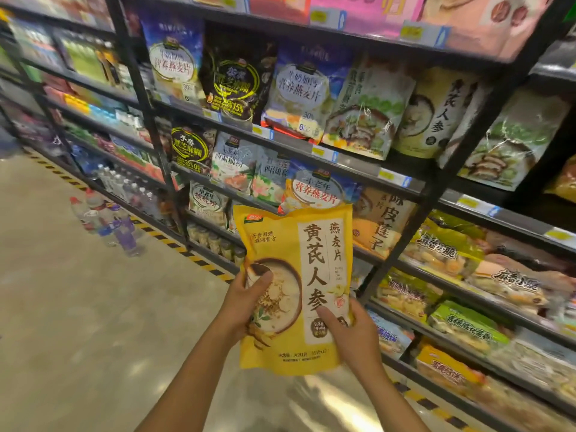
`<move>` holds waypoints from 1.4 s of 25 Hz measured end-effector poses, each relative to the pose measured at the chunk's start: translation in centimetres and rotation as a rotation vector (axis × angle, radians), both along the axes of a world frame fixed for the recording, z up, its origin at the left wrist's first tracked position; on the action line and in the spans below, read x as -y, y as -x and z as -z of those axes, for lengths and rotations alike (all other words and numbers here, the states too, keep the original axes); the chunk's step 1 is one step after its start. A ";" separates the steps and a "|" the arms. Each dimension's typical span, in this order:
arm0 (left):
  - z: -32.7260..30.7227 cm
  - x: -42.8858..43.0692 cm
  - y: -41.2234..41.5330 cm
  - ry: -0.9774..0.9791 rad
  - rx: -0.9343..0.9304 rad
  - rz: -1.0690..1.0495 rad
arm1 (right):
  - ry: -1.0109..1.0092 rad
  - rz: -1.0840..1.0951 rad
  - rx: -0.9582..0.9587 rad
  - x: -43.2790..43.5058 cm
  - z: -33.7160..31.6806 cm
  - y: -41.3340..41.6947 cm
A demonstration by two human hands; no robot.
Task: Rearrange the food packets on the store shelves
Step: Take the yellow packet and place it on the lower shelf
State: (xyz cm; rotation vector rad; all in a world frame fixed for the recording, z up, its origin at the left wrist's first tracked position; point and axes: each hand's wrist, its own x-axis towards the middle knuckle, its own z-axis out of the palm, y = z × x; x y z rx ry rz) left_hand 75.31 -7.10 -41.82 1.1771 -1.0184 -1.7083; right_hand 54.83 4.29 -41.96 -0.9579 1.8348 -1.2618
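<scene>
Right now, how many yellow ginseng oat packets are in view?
2: one held packet between left hand and right hand; one shelf packet standing on the upper shelf. Others may hide behind it.

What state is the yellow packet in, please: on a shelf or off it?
Off it: the left hand and right hand grip the yellow packet upright in front of the shelves.

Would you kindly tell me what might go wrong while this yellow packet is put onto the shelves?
1. The left hand and right hand grip only the lower half of the yellow oat packet, so it may slip.
2. The mushroom-print packet leans out over its shelf edge; a nudge could topple it.
3. Bottles stand on the floor to the left; a sidestep might knock them over.
</scene>
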 end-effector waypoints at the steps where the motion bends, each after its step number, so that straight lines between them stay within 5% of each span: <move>1: 0.0 0.8 -0.4 -0.002 -0.001 -0.016 | -0.003 -0.008 -0.004 0.9 -0.1 -0.3; 20: -8.1 22.8 12.7 0.180 0.072 0.111 | 0.125 0.076 0.111 22.2 -3.7 11.2; 35: -12.2 38.4 26.2 0.280 0.060 0.480 | 0.203 0.493 0.006 30.9 -8.2 18.7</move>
